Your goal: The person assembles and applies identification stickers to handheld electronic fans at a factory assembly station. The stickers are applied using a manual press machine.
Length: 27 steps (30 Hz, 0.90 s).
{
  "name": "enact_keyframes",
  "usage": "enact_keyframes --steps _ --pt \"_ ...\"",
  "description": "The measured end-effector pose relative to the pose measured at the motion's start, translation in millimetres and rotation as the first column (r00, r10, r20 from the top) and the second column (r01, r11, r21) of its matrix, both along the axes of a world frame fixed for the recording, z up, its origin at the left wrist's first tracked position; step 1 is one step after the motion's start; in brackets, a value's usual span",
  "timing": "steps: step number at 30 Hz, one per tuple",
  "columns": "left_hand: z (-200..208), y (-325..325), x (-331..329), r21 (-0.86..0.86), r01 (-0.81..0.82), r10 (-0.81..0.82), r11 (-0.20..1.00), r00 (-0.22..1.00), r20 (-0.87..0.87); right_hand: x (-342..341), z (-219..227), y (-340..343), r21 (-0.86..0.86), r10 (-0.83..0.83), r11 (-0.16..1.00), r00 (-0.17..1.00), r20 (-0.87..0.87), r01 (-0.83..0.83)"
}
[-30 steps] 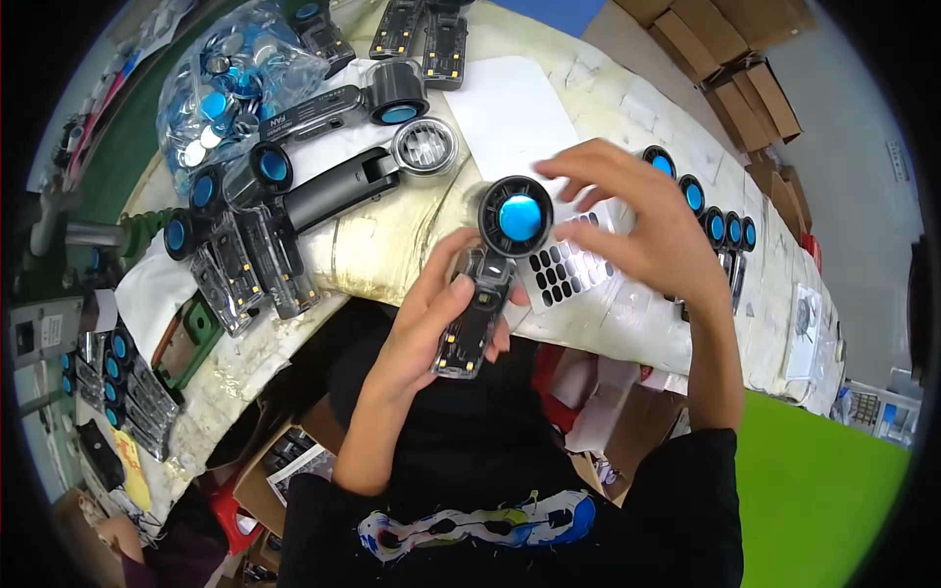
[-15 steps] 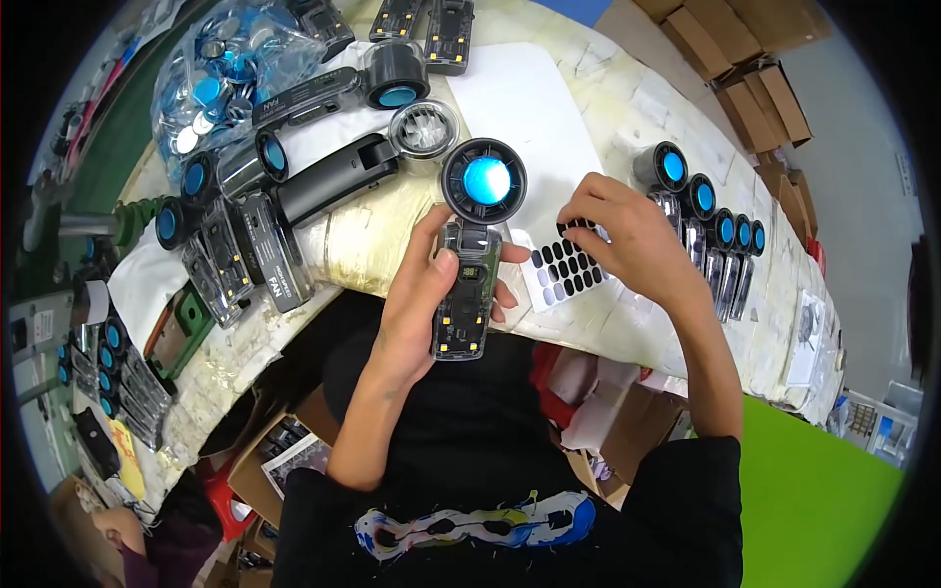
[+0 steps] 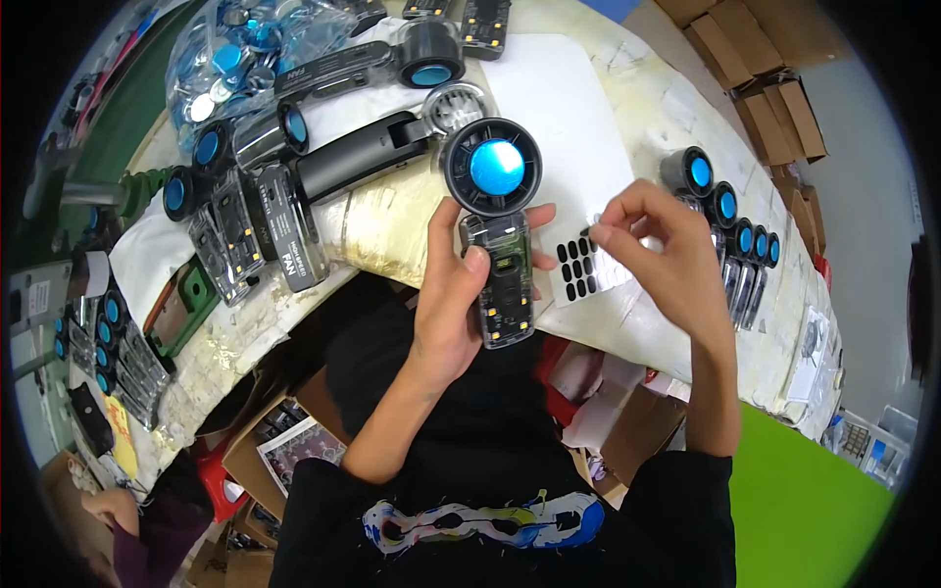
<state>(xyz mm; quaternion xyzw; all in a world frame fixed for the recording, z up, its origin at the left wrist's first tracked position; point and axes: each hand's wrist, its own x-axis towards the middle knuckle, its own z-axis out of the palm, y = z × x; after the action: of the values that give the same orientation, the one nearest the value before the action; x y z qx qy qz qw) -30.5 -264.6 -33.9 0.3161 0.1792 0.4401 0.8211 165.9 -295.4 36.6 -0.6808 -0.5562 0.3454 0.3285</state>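
Observation:
My left hand (image 3: 453, 304) is wrapped round a handheld fan (image 3: 505, 284) with a clear body that shows its circuit board. The fan head points up and bears a shiny blue disc (image 3: 497, 168). To its right, my right hand (image 3: 667, 257) is closed in a pinch just above a sticker sheet (image 3: 578, 270). Black oval stickers stand in rows on the left part of that sheet, and its right part is pale. One small black oval sticker (image 3: 591, 233) shows at the pinching fingertips, partly hidden by them.
Several finished-looking fans (image 3: 725, 204) stand in a row at the right. More fans (image 3: 240, 230) lie at the left, beside a bag of blue and silver discs (image 3: 230, 73). A white board (image 3: 559, 98) lies behind my hands. A co-worker's hand (image 3: 116, 508) shows at the lower left.
My right hand has drawn slightly right on the sticker sheet, with a black sticker at its fingertips. The view has shifted a little, and the fan stays in my left hand.

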Motion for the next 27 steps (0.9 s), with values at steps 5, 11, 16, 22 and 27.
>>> enact_keyframes --steps 5,11,16,22,27 --pt "-6.1 -2.6 10.7 0.027 -0.071 0.069 0.997 0.996 0.065 -53.2 4.0 -16.4 -0.176 -0.199 0.975 0.871 -0.449 0.133" --pt "-0.8 -7.2 11.6 -0.005 -0.087 0.087 0.996 0.995 0.046 -72.9 -8.9 -17.9 -0.141 -0.284 0.959 0.798 -0.531 0.247" --pt "-1.6 -5.8 8.9 0.041 -0.137 0.137 0.99 0.991 0.007 -80.4 -10.7 -16.9 -0.134 -0.303 0.953 0.813 -0.497 0.273" --pt "-0.1 -7.1 10.1 0.053 -0.154 0.155 0.987 0.988 -0.006 -83.3 -11.6 -17.0 -0.105 -0.309 0.95 0.82 -0.483 0.295" --pt "-0.6 -8.6 9.0 0.042 -0.159 0.16 0.986 0.987 -0.019 -88.7 -13.9 -17.0 -0.023 -0.3 0.948 0.866 -0.4 0.318"
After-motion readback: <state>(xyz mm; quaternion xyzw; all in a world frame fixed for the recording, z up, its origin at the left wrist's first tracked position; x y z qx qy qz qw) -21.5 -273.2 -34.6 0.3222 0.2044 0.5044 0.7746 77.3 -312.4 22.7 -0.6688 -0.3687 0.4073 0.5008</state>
